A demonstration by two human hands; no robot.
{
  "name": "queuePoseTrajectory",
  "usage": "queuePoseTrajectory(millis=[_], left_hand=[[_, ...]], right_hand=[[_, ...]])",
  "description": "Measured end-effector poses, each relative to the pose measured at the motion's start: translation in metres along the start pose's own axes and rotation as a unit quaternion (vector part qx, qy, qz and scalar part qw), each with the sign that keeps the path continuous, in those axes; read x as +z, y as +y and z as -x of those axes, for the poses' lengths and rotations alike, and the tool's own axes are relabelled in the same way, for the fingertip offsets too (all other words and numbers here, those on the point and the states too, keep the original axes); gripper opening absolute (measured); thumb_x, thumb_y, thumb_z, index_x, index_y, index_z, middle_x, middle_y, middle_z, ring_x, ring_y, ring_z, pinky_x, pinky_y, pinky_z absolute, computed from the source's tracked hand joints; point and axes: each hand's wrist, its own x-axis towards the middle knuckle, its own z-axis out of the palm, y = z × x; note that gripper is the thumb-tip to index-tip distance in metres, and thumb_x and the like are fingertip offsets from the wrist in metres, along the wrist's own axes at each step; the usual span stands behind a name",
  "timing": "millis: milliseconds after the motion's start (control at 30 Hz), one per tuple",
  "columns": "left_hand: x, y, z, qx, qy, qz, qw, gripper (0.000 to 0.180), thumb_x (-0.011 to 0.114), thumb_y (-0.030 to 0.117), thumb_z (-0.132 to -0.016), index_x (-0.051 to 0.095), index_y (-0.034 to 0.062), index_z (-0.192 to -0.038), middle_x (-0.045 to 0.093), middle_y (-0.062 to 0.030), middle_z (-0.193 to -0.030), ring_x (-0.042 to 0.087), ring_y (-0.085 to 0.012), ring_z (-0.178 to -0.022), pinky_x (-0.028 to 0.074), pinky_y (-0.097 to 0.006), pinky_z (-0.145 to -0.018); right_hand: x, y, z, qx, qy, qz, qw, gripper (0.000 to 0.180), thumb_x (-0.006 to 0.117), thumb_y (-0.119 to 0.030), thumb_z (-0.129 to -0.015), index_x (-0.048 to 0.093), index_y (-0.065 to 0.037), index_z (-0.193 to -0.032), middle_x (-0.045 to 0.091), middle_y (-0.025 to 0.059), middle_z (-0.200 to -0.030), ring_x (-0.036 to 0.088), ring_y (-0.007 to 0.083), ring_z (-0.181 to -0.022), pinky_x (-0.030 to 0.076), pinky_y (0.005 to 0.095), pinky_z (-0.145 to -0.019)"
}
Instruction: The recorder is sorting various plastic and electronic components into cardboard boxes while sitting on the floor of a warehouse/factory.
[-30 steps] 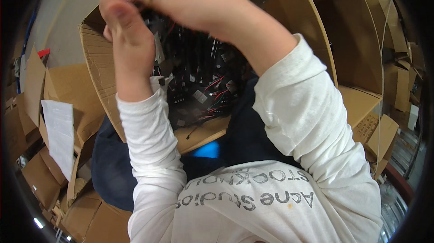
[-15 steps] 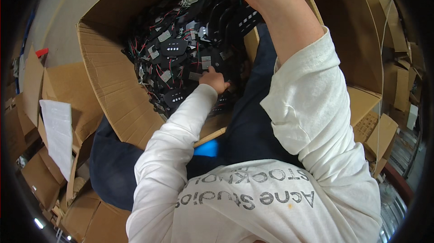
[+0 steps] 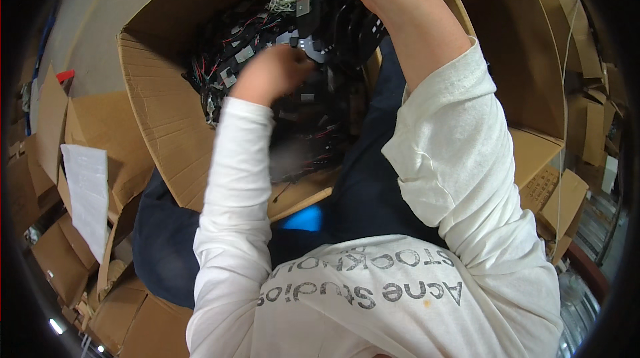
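Left head-worn fisheye, looking steeply down, close above chest (image 3: pixel 380 298), open carton (image 3: pixel 160 118)

Gap between forearms (image 3: pixel 430 45), carton wall (image 3: pixel 163 118) at left

White sheet (image 3: pixel 87 201) left — brown carton (image 3: pixel 513 51) (open) right

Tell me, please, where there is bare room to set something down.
Bare floor shows at upper left, bordered by the open carton on its right and cardboard pieces below. The carton is crowded: black parts lie heaped inside, under the left hand.
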Motion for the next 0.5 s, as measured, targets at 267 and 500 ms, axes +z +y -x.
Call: queuePoseTrajectory(millis=[267, 500], left_hand=[[-0.098, -0.005, 0.054, 0.186, 0.453, -0.006, 0.872, 0.023, 0.073, 0.023, -0.093, 0.070, 0.0003, -0.096, 0.065, -0.0130, -0.091, 0.062, -0.0284, -0.081, 0.050, -0.037, -0.073], [-0.081, 0.010, 0.061, 0.262, 0.442, 0.187, 0.838, 0.024, 0.072, 0.015, -0.096, 0.066, -0.0008, -0.113, 0.068, -0.0055, -0.103, 0.064, -0.0146, -0.093, 0.050, -0.028, -0.083]], right_hand=[[0.007, 0.004, 0.005, -0.097, -0.099, 0.129, 0.982, 0.019, 0.065, -0.005, -0.085, 0.071, 0.007, -0.098, 0.072, 0.0271, -0.095, 0.068, 0.0455, -0.096, 0.055, 0.0460, -0.086], [0.043, -0.034, 0.049, -0.182, -0.082, 0.467, 0.861, 0.048, 0.056, 0.005, -0.086, 0.062, 0.000, -0.133, 0.067, 0.0267, -0.121, 0.061, 0.0420, -0.120, 0.048, 0.0387, -0.105]])
